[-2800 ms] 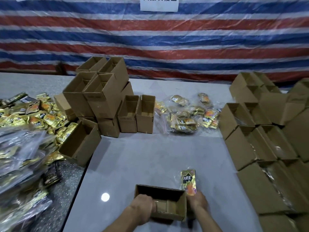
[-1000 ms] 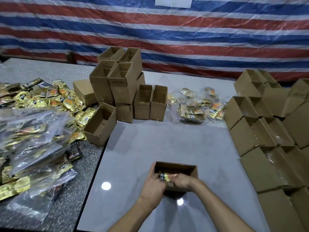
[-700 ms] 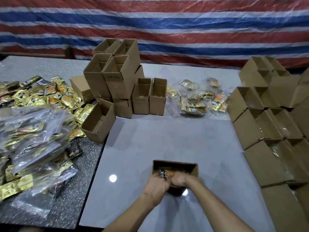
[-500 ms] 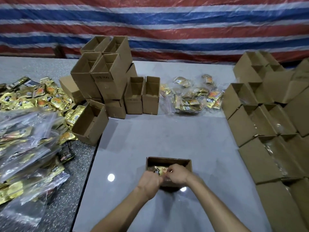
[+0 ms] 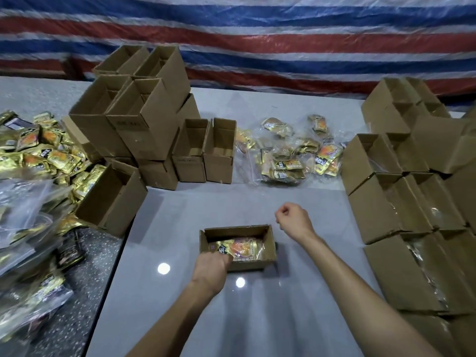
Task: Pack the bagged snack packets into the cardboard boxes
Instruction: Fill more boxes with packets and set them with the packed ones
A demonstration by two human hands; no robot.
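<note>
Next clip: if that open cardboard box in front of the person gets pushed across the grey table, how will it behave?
The box would probably slide, not tip: it sits low and wide on the glossy table. It is likely light, with one bagged snack packet visible inside. The left hand at its near corner may steady it.

We see only a pair of arms, and both are bare. The left forearm (image 5: 167, 323) and the right forearm (image 5: 360, 292) run uncovered from the wrist to the lower edge of the view (the upper arms lie outside it). Both are slim and smooth, narrowing toward the wrist. On the left hand (image 5: 210, 266) we make out the broad back and the knob of the wrist bone. On the right hand (image 5: 292, 220) we see the ridge of the knuckles and a crease at the wrist. The nails are too small for us to judge.
</note>
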